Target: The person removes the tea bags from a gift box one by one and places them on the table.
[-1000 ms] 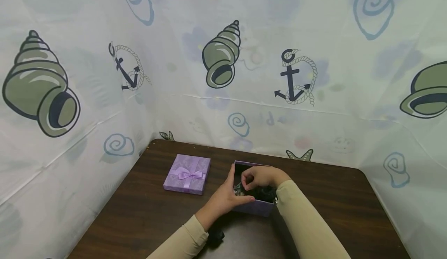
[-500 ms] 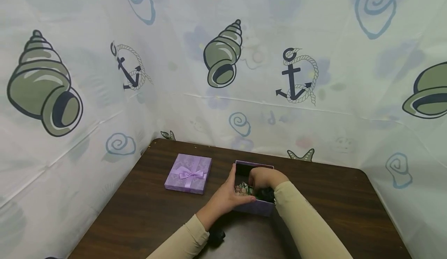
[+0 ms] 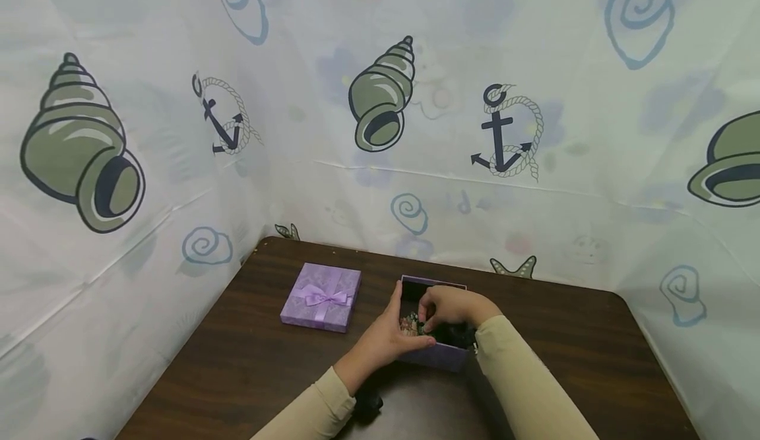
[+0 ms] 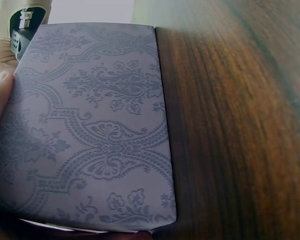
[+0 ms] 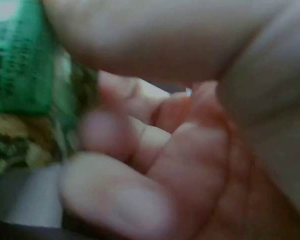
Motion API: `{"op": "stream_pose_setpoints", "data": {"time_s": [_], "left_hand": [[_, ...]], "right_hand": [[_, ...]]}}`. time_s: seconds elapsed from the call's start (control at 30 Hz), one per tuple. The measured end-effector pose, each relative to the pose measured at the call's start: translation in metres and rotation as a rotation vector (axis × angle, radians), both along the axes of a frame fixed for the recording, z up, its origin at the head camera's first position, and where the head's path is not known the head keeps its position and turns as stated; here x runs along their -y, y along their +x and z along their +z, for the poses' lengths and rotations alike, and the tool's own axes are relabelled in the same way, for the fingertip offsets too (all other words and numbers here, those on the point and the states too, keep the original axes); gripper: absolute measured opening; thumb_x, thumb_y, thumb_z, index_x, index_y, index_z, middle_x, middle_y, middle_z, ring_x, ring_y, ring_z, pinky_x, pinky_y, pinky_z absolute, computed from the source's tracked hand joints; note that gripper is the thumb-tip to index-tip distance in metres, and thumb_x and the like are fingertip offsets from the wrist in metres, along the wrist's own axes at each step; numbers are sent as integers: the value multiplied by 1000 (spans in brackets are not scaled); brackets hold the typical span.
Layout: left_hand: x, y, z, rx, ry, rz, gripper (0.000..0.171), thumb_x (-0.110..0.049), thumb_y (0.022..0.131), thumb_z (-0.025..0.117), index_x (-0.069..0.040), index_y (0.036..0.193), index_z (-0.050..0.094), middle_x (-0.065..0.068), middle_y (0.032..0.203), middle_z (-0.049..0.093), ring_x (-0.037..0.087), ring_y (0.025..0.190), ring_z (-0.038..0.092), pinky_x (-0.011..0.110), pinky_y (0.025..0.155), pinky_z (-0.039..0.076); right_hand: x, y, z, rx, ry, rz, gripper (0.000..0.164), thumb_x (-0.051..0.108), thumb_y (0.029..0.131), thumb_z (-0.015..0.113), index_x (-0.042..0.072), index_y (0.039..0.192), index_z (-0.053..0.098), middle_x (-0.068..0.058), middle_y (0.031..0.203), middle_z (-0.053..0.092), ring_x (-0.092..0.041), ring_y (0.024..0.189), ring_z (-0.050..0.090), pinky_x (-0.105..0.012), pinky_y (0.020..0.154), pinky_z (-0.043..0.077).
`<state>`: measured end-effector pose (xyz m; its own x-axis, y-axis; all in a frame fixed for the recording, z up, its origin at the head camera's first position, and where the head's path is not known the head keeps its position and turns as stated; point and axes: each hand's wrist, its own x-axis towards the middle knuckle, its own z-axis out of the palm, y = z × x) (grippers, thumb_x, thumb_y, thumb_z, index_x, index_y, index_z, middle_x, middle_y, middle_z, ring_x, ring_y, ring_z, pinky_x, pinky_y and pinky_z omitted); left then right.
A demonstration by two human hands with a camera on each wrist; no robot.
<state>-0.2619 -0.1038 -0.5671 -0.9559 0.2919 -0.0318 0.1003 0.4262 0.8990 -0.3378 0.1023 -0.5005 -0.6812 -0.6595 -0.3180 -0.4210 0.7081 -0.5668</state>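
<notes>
A purple patterned gift box (image 3: 436,355) stands without its lid on the table. My left hand (image 3: 380,341) grips its left side, thumb over the near rim; the left wrist view shows the box wall (image 4: 100,125) up close, with the thumb at its left edge. Inside the box, my right hand (image 3: 451,307) pinches a small packet with a green printed label (image 5: 20,60) and clear film showing dried bits. In the head view the packets (image 3: 410,323) lie at the box's left, partly covered by my hands. Something dark fills the right part of the box.
A purple lid (image 3: 320,297) with a ribbon bow lies left of the box. A small black object (image 3: 368,406) sits beside my left wrist. White printed sheeting (image 3: 285,117) hangs behind the brown wooden table (image 3: 564,334).
My right hand first reached deeper into the box, then came up slightly with its fingertips at the packets. My left hand stays on the box. The head view shifted a little.
</notes>
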Motion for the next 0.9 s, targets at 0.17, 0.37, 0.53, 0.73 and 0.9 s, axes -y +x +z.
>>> {"op": "stream_pose_setpoints", "data": {"time_s": [0.17, 0.37, 0.53, 0.73, 0.9], "left_hand": [[0, 0, 0, 1, -14, -2, 139, -68, 83, 88, -43, 173, -15, 23, 176, 33, 40, 135, 65, 54, 98, 57], [-1, -1, 1, -18, -5, 5, 138, -64, 84, 90, -42, 173, -13, 24, 177, 30, 39, 145, 59, 60, 110, 53], [-1, -2, 2, -7, 11, -5, 139, -61, 85, 90, -38, 174, -15, 24, 177, 31, 38, 144, 59, 61, 112, 51], [-4, -4, 2, -12, 8, 2, 138, -60, 85, 90, -38, 174, -14, 23, 176, 33, 35, 139, 62, 59, 112, 52], [-6, -4, 2, 4, 6, 8, 137, -61, 85, 90, -39, 174, -13, 24, 175, 36, 36, 138, 65, 59, 111, 54]], "right_hand": [[-2, 2, 8, -63, -28, 18, 11, 12, 98, 83, 19, 90, 78, 7, 88, 70, -11, 75, 60, -32, 71, 53], [-11, 1, 14, -118, -66, -53, 10, 12, 101, 79, 16, 93, 74, 3, 86, 68, -14, 71, 60, -35, 68, 55], [-25, -6, 7, -53, -190, -92, 14, 14, 104, 76, 17, 91, 72, -1, 89, 66, -17, 66, 58, -36, 65, 55], [-39, -12, 5, 78, -342, -166, 12, 23, 106, 75, 13, 99, 73, -6, 87, 63, -16, 60, 52, -33, 56, 50], [-44, -14, 6, 108, -349, -194, 18, 30, 111, 66, 14, 105, 63, -9, 87, 63, -18, 57, 54, -34, 52, 52]]}}
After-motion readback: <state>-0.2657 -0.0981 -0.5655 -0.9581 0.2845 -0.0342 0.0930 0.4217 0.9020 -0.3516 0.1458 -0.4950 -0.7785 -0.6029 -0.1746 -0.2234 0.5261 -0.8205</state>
